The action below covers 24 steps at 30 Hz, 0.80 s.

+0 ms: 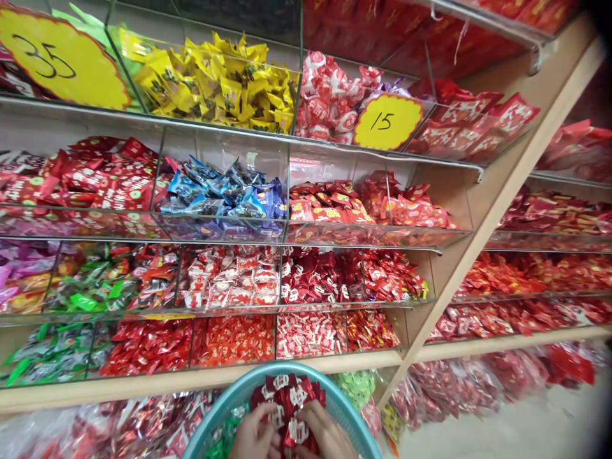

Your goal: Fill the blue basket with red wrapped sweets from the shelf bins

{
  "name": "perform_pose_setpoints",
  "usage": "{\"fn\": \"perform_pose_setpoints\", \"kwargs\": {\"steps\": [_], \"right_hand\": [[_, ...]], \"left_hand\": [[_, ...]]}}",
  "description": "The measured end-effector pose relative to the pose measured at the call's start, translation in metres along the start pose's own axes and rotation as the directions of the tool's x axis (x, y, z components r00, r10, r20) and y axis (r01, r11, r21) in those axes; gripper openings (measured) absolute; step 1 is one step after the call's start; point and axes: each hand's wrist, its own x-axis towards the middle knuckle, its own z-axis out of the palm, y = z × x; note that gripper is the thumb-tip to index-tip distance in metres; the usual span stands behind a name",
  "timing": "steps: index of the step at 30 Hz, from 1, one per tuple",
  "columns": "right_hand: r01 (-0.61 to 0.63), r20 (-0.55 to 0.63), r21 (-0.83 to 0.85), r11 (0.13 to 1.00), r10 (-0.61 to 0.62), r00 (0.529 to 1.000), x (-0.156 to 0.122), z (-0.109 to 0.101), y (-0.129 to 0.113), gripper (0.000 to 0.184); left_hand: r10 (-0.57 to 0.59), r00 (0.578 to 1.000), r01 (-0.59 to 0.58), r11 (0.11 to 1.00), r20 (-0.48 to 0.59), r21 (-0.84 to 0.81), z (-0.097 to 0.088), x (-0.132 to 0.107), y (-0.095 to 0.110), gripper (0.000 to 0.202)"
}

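Note:
Dark red wrapped candies [291, 398] with white lettering are bunched between my two hands, at the bottom of the view inside a teal plastic basket [224, 401]. On the left of the bunch, my left hand [255, 435] presses in with its fingers curled. My right hand [327, 433] grips the other side, fingers bent over the wrappers. Part of the fingers and the lower candies are hidden. Green-wrapped candies [228, 433] lie in the basket beside my left hand.
Ahead, a wooden shelf unit [335, 364] holds clear bins of wrapped candies, among them yellow candies [215, 83] and blue candies [224, 191]. Yellow price tags [388, 121] hang on the top row. Bagged candies [444, 395] lie below the shelves.

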Motion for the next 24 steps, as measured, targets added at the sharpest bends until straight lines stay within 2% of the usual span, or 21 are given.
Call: {"fn": "perform_pose_setpoints", "kwargs": {"steps": [2, 4, 7, 8, 9, 10, 12, 13, 14, 15, 16, 17, 18, 21, 24], "right_hand": [[-0.002, 0.024, -0.092, 0.996, 0.004, 1.0, 0.001, 0.006, 0.004, 0.047], [-0.014, 0.015, -0.144, 0.989, 0.017, 1.0, 0.002, 0.011, 0.008, 0.043], [-0.032, -0.02, -0.166, 0.986, 0.029, 0.999, 0.002, 0.016, 0.01, 0.042], [-0.034, -0.03, -0.169, 0.985, 0.029, 0.999, 0.001, 0.016, 0.01, 0.043], [-0.034, -0.043, -0.171, 0.985, 0.028, 0.999, 0.0, 0.016, 0.009, 0.043], [-0.033, -0.058, -0.171, 0.985, 0.023, 0.998, -0.002, 0.015, 0.008, 0.044], [-0.029, -0.096, -0.169, 0.985, 0.013, 0.995, -0.005, 0.013, 0.005, 0.044], [-0.029, -0.115, -0.168, 0.985, 0.01, 0.993, -0.007, 0.013, 0.003, 0.044], [-0.028, -0.131, -0.166, 0.986, 0.006, 0.991, -0.009, 0.012, 0.002, 0.044], [-0.029, -0.146, -0.165, 0.986, 0.004, 0.989, -0.011, 0.012, 0.001, 0.045], [-0.033, -0.159, -0.164, 0.986, 0.007, 0.987, -0.013, 0.011, 0.001, 0.046], [-0.041, -0.17, -0.163, 0.986, 0.013, 0.985, -0.014, 0.011, 0.001, 0.048], [-0.05, -0.179, -0.162, 0.985, 0.021, 0.984, -0.016, 0.011, 0.001, 0.049], [-0.06, -0.165, -0.15, 0.987, 0.035, 0.986, -0.019, 0.01, 0.005, 0.05], [-0.038, -0.118, -0.116, 0.993, 0.024, 0.993, -0.021, 0.008, 0.008, 0.048]], "left_hand": [[0.071, 0.996, -0.065, 0.993, -0.052, 0.096, -0.01, -0.009, 0.013, 0.045], [0.143, 0.986, -0.124, 0.973, -0.084, 0.195, -0.023, -0.02, 0.037, 0.042], [0.281, 0.957, -0.242, 0.914, -0.076, 0.325, -0.046, -0.039, 0.094, 0.037], [0.355, 0.929, -0.298, 0.884, -0.104, 0.36, -0.053, -0.043, 0.118, 0.035], [0.452, 0.881, -0.362, 0.835, -0.142, 0.414, -0.06, -0.046, 0.143, 0.033], [0.556, 0.811, -0.423, 0.77, -0.18, 0.477, -0.066, -0.047, 0.168, 0.031], [0.756, 0.616, -0.504, 0.594, -0.221, 0.627, -0.073, -0.04, 0.214, 0.028], [0.82, 0.537, -0.514, 0.503, -0.197, 0.695, -0.074, -0.033, 0.233, 0.03], [0.864, 0.478, -0.497, 0.415, -0.159, 0.762, -0.074, -0.025, 0.25, 0.032], [0.889, 0.442, -0.461, 0.342, -0.122, 0.819, -0.073, -0.015, 0.264, 0.037], [0.896, 0.431, -0.422, 0.305, -0.107, 0.854, -0.071, -0.006, 0.275, 0.041], [0.895, 0.438, -0.404, 0.283, -0.088, 0.87, -0.068, 0.004, 0.283, 0.044], [0.883, 0.466, -0.404, 0.266, -0.053, 0.875, -0.066, 0.011, 0.289, 0.044], [0.825, 0.566, -0.451, 0.301, 0.008, 0.84, -0.058, 0.027, 0.299, 0.043], [0.786, 0.618, -0.441, 0.355, -0.008, 0.824, -0.053, 0.032, 0.304, 0.036]]}}
